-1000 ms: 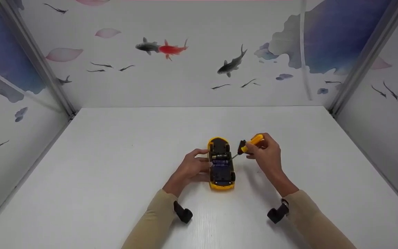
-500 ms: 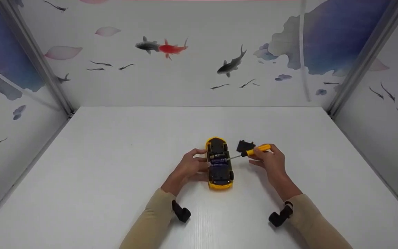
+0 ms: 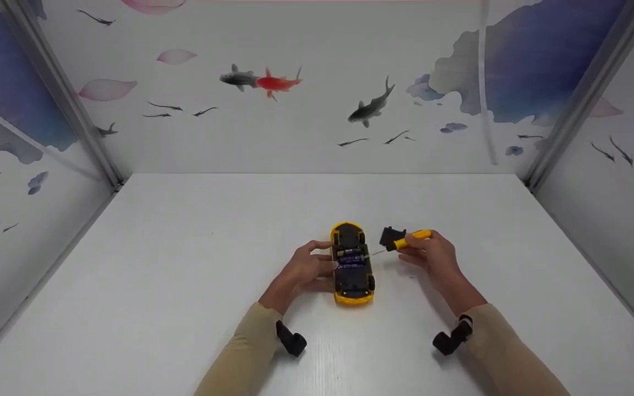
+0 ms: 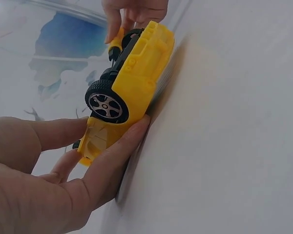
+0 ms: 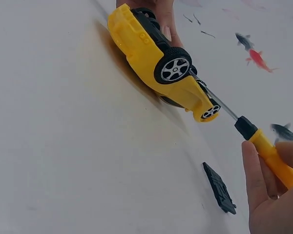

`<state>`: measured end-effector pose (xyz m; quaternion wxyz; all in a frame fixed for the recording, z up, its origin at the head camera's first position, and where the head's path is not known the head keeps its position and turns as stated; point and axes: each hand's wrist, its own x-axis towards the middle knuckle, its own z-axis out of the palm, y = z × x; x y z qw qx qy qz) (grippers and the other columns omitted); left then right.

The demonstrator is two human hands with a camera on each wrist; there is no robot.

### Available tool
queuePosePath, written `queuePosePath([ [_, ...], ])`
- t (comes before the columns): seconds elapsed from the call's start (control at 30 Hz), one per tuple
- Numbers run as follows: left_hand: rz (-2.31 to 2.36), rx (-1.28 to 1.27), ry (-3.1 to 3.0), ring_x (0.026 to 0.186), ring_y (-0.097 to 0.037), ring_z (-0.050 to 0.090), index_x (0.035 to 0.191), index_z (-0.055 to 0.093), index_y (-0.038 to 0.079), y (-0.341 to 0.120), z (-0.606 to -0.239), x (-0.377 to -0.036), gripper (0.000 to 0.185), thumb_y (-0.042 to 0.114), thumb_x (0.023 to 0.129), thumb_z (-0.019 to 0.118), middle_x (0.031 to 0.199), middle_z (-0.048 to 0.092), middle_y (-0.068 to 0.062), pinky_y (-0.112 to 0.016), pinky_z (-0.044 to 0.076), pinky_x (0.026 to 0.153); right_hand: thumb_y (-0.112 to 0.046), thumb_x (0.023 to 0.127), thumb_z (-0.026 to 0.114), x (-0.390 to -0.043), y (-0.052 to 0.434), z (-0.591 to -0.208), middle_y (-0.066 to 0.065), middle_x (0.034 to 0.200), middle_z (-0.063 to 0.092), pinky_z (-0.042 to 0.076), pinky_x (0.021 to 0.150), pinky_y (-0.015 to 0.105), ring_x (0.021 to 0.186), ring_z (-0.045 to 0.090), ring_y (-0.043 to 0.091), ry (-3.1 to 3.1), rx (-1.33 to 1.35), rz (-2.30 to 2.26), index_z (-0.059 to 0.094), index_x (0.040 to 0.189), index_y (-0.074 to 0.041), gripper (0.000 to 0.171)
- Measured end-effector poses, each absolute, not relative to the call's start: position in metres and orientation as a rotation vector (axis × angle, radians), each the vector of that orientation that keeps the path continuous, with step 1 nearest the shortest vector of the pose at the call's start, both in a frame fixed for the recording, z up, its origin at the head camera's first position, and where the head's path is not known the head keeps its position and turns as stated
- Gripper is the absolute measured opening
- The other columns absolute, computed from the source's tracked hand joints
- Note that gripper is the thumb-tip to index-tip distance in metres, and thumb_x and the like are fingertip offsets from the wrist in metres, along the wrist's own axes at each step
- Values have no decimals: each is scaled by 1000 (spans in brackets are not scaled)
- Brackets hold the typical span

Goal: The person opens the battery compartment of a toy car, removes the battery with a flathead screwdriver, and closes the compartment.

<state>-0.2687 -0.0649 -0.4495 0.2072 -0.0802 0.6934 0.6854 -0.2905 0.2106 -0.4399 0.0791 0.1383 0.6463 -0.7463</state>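
Observation:
A yellow toy car (image 3: pixel 354 300) lies wheels up on the white table, its black underside towards the head camera. Purple batteries (image 3: pixel 351 259) sit in the uncovered compartment in its middle. My left hand (image 3: pixel 309 267) grips the car from its left side, fingers and thumb against the body beside a wheel (image 4: pixel 106 105). To the right of the car, my right hand (image 3: pixel 432 254) holds a yellow-handled screwdriver (image 5: pixel 271 155), slanted low. Its metal shaft (image 5: pixel 219 97) reaches over the car's side, tip at the right end of the batteries.
A small black battery cover (image 3: pixel 392 236) lies on the table just beyond the screwdriver handle, to the right of the car. Printed panels with fish (image 3: pixel 278 82) wall the table (image 3: pixel 212 220) at the back and on both sides.
My right hand has moved slightly right and towards me, laying the screwdriver flatter with its tip at the batteries. More of the black cover shows. My left hand keeps its grip.

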Motion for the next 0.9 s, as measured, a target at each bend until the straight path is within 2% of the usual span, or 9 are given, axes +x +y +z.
queuePosePath([
  [0.27, 1930, -182, 1941, 108, -29, 69, 146, 47, 15, -64, -448, -268, 59, 1, 92, 65, 144, 56, -18, -45, 61, 86, -17, 98, 64, -286, 214, -425, 1, 102, 64, 61, 79, 25, 83, 73, 12, 1992, 333, -2235, 47, 129, -3, 38],
  [0.47, 1923, -209, 1937, 109, -29, 68, 145, 48, 16, -63, -450, -269, 58, 0, 92, 66, 143, 55, -17, -44, 61, 85, -22, 98, 64, -278, 210, -419, 1, 103, 68, 61, 79, 27, 87, 74, 12, 2303, 172, -2058, 52, 125, -2, 35],
  [0.9, 1936, -243, 1890, 113, -32, 67, 144, 49, 17, -63, -451, -269, 57, -2, 92, 64, 142, 55, -18, -45, 62, 82, -22, 97, 67, -263, 200, -418, 17, 113, 65, 62, 76, 29, 90, 75, 15, 2553, -42, -1926, 56, 120, -2, 32],
])
